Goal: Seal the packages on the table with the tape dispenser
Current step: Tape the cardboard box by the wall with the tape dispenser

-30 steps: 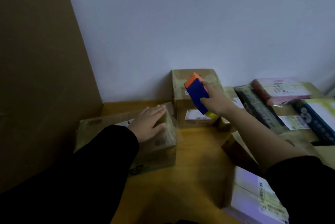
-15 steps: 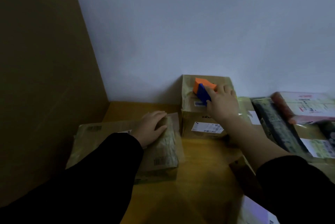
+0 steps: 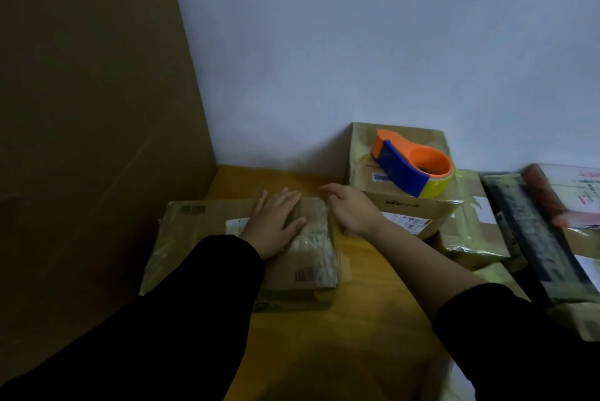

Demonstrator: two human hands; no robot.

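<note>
Well, most of the writing is too dim for me to read: barcode labels show on the flat package (image 3: 207, 228), and there is a dark printed word on the front of the taller box (image 3: 412, 209). The orange-and-blue tape dispenser (image 3: 409, 164) lies on top of that box, just beyond the right hand (image 3: 350, 210) and apart from both hands. The left hand (image 3: 276, 222) lies flat on the package, fingers straight and spread. The right hand sits at the package's far right edge, fingers bent; I cannot tell whether it grips or merely touches.

Pale wall (image 3: 357, 27), brown panel (image 3: 81, 108) at left
</note>
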